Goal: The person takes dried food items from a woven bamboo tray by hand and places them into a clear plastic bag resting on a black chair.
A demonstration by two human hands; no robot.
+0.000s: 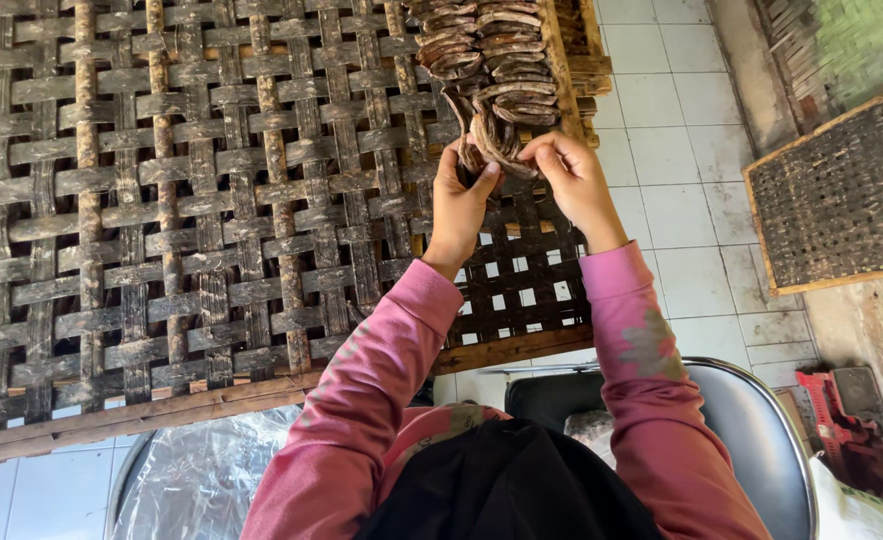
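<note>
A large woven bamboo tray (pixel 191 200) with a wooden frame lies before me. Along its right side runs a row of dark curved dried pieces (pixel 486 50), packed side by side. My left hand (pixel 461 195) pinches one curved piece at the near end of the row. My right hand (pixel 571 175) grips the neighbouring curved piece (pixel 501 145) beside it. Both arms wear pink sleeves.
A second woven tray (pixel 841 195) leans at the right on the white tiled floor (pixel 671 150). A metal basin (pixel 761 420) sits under my right arm, a foil-lined basin (pixel 191 480) at lower left, and a red object (pixel 841 425) at the far right.
</note>
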